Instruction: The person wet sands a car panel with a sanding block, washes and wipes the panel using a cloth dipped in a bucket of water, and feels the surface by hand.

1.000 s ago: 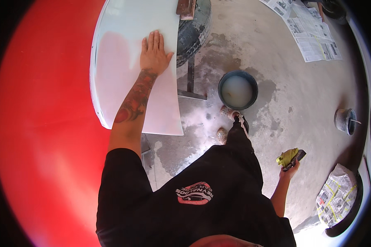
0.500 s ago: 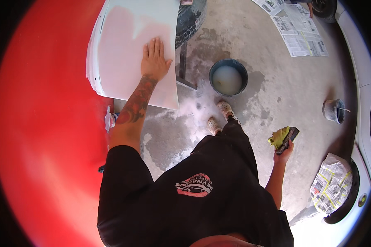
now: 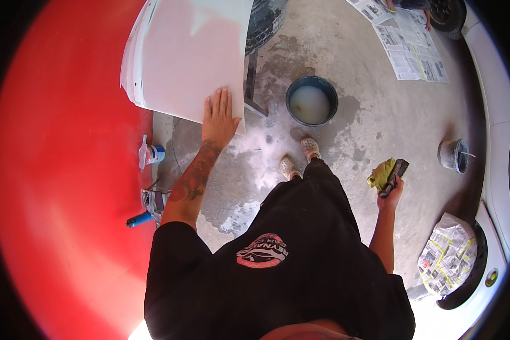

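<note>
One view only, worn on the head, looking steeply down along the body to the concrete floor (image 3: 374, 124). Wide fisheye: straight edges bowed near the rim, dark corners round the circle. Upright, unmirrored, picture left being the person's left. Own black shirt (image 3: 277, 272) filling the lower middle, very close; shoes (image 3: 300, 157) near centre, straight below. Left hand (image 3: 220, 118) reaching up-frame to the near edge of a white panel (image 3: 187, 56); right hand (image 3: 392, 190) out low to the right. Red bodywork (image 3: 62, 170) curving down the whole left side, white bodywork (image 3: 498, 141) along the right rim
</note>
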A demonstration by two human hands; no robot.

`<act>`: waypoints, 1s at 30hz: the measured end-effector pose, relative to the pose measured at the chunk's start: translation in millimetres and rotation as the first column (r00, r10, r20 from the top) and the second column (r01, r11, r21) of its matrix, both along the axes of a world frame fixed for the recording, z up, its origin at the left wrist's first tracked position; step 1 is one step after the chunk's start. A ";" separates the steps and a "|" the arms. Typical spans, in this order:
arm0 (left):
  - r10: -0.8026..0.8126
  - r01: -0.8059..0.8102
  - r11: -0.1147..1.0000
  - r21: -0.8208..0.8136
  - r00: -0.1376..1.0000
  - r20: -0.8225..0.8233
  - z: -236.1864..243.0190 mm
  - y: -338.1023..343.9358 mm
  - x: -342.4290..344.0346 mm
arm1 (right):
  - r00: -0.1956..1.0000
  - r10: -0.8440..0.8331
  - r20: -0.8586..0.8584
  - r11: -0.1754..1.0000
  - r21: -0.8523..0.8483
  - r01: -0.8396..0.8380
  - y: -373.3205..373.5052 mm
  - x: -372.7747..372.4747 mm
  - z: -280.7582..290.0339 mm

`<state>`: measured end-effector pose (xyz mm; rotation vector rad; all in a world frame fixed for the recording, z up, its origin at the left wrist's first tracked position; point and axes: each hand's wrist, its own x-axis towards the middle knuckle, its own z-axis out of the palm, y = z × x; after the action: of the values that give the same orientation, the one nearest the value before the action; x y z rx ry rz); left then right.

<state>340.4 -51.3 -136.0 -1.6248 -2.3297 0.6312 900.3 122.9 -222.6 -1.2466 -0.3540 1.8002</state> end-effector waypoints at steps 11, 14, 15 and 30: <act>0.056 -0.059 0.998 0.005 0.968 0.246 -4.9 -38.3 23.8 | 0.975 -0.077 0.209 0.980 -0.162 0.112 4.2 29.8 -10.4; 0.004 -0.011 0.999 0.049 0.991 0.133 21.1 -1.7 -19.8 | 0.963 -0.074 0.258 0.972 -0.198 0.128 10.1 31.5 -11.9; -0.007 0.000 0.998 0.064 0.994 0.108 29.4 13.0 -32.6 | 0.974 -0.040 0.224 0.975 -0.203 0.087 12.9 30.5 -12.4; 0.093 -0.064 0.988 0.144 0.973 -0.211 96.0 256.5 -190.7 | 0.936 -0.293 0.193 0.936 -0.140 0.322 35.7 19.6 -12.4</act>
<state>149.7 205.2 -40.0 -1.3384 -2.2334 0.6171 919.9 158.7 -235.0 -1.4908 -0.0907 1.4824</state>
